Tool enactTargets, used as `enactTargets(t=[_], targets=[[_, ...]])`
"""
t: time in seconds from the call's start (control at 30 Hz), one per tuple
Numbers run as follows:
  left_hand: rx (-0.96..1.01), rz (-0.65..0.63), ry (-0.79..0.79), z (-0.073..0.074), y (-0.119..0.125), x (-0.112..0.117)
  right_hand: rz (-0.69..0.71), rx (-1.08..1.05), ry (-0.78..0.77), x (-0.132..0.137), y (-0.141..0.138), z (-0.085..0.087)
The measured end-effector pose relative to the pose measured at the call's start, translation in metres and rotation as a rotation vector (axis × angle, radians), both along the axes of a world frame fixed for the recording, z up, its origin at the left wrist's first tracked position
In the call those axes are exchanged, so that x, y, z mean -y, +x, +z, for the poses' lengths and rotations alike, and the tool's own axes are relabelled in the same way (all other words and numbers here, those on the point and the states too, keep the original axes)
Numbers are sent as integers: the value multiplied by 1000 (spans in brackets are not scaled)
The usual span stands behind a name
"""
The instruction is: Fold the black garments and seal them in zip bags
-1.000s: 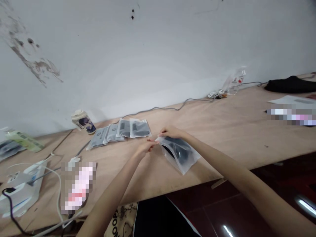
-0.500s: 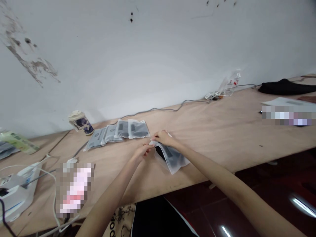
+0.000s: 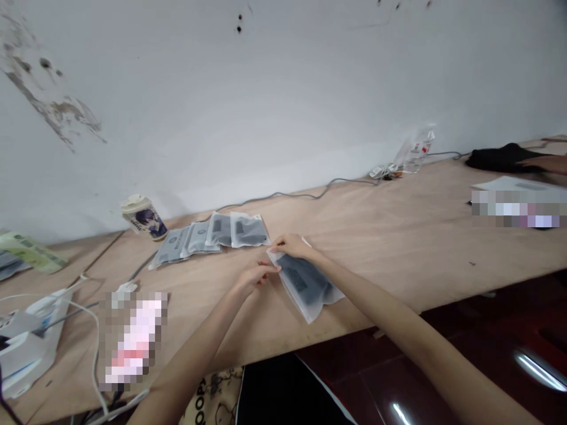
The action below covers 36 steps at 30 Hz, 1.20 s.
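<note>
Head view: the person's right hand (image 3: 292,245) pinched the top edge of a frosted plastic zip bag (image 3: 319,299), and the left hand (image 3: 254,277) held the bag's near corner in its fingertips. A dark item (image 3: 303,280) showed through the bag, which lay on the plywood tabletop (image 3: 376,236), just beside a row of four similar bags (image 3: 208,236). Behind that row, a paper cup (image 3: 144,217) stood near the white wall (image 3: 283,88).
</note>
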<state>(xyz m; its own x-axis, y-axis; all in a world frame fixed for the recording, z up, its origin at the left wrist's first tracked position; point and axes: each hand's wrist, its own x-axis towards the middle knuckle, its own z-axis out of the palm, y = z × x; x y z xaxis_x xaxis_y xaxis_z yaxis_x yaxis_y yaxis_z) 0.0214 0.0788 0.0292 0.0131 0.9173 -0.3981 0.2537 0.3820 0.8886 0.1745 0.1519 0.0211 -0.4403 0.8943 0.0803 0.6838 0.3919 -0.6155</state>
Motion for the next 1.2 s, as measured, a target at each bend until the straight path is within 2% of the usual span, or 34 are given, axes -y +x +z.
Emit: enactTargets(t=[0.17,0.33,0.47,0.6,0.7,0.77,0.9,1.2], targets=[[-44,-204,-145,-7,24,44,-138,-2,36,-3,2,-10],[-33,-212,-152,-6,30,70,-135,-15,80,-2,-1,-12],[-69,-266,-179,-3,24,73,-117,-24,153,15,1,-3],[-51,-281,-141,-7,16,75,-37,102,326,59,19,1],[-58,-310,-119,-8,11,76,34,259,302,92,32,-7],[-68,-320,-131,-8,10,76,29,321,254,105,35,-14],[-66,-329,-148,-6,10,76,3,330,223,109,34,-23],[-43,-237,-179,-5,13,77,-32,263,241,111,30,-23]])
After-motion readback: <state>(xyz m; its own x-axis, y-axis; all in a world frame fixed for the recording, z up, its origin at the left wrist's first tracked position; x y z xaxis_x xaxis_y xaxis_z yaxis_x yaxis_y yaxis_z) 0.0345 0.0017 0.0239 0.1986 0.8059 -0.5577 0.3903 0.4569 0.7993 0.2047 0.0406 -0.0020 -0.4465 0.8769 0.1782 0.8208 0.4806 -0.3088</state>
